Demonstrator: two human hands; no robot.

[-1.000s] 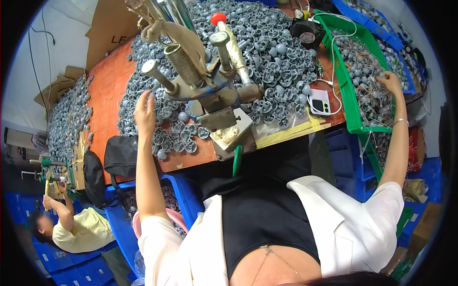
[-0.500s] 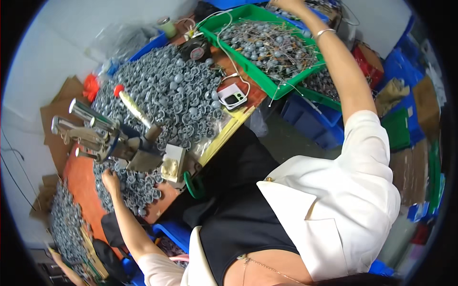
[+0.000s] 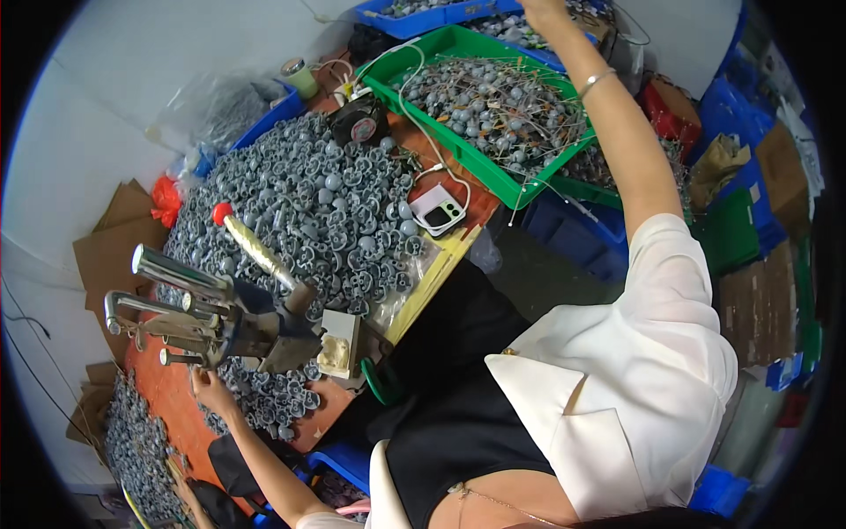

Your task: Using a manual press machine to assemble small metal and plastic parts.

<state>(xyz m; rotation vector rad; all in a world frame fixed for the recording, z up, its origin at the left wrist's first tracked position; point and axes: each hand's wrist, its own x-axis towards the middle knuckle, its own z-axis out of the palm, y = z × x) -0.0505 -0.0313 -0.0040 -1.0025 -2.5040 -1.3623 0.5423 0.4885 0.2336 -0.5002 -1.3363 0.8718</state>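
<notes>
My left hand [image 3: 211, 393] is at the left, beside the lower end of a metal hand press [image 3: 256, 331] with a tape-wrapped, red-knobbed lever [image 3: 256, 251]. Its fingers are drawn together next to a small heap of grey plastic caps [image 3: 273, 401]; anything between them is too small to make out. At the top edge, my right hand [image 3: 545, 12] reaches over a blue tray [image 3: 520, 44] of grey parts, beyond a green tray [image 3: 458, 132] holding grey balls with thin wires. The frame cuts off its fingertips, so its grip is hidden.
A large pile of grey caps [image 3: 308, 203] covers the table behind the press. A white phone-like device [image 3: 438, 212] on a white cable lies by the yellow table edge [image 3: 441, 278]. Another person's forearm [image 3: 187, 495] shows at lower left, near more grey parts [image 3: 137, 432].
The whole view has shifted, so the press and table sit lower in the picture. My left hand stays by the press, and my right hand remains at the far trays.
</notes>
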